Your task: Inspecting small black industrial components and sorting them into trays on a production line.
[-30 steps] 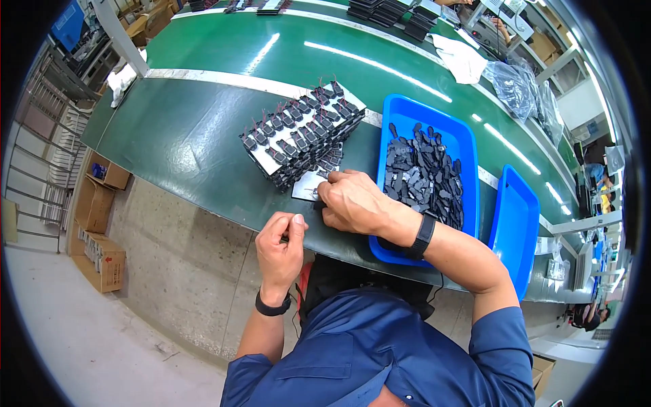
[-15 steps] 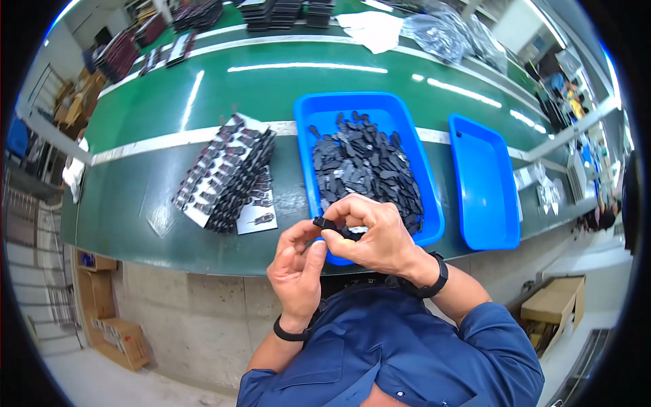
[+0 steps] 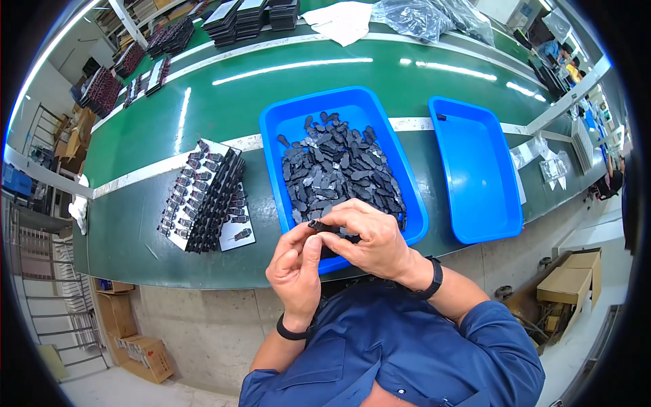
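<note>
A small black plastic piece (image 3: 315, 225) is pinched between my two hands, over the near edge of a blue tray (image 3: 422, 224). My right hand (image 3: 373, 239) grips it with thumb and fingers from the right. From the left, my left hand (image 3: 296, 266) holds its end, index fingertip and thumb close together. My fingers cover most of the piece. Inside the tray lies a heap of flat black plastic pieces (image 3: 339, 163). Left of it, white cards with rows of small dark parts (image 3: 203, 197) stand in a tilted stack on the green table.
A second blue tray (image 3: 481, 183) stands to the right, with one small dark piece in its far left corner. Across the green table (image 3: 285, 74) are dark stacked panels (image 3: 234, 24), a white cloth (image 3: 339, 22) and clear plastic wrapping (image 3: 420, 20). Cardboard boxes (image 3: 146, 356) sit on the floor.
The view has shifted, so the trays and card stack appear further left. Both hands stay together on the black piece, which has turned slightly; a blue spot by my left thumb no longer shows.
</note>
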Available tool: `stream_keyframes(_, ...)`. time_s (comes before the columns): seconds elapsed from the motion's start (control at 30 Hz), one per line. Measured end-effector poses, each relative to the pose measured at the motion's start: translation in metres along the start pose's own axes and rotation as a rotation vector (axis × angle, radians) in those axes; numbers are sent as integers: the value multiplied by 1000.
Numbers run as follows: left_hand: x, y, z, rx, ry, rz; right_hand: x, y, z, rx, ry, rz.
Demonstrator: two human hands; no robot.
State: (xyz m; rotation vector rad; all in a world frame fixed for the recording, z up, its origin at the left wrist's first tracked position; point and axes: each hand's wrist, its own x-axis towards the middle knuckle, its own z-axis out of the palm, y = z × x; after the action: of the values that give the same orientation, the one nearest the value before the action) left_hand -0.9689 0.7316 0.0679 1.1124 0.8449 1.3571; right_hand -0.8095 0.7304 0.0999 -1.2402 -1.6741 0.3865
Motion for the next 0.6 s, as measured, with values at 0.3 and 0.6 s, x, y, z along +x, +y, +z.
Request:
stream_keyframes(0.3,0,1,24,-45,-37,-27,-17,3,-17,405,-76,479)
stream_keyframes(0.6,1,2,26,138,-290,59,-27,21,-29,1021,-59,851)
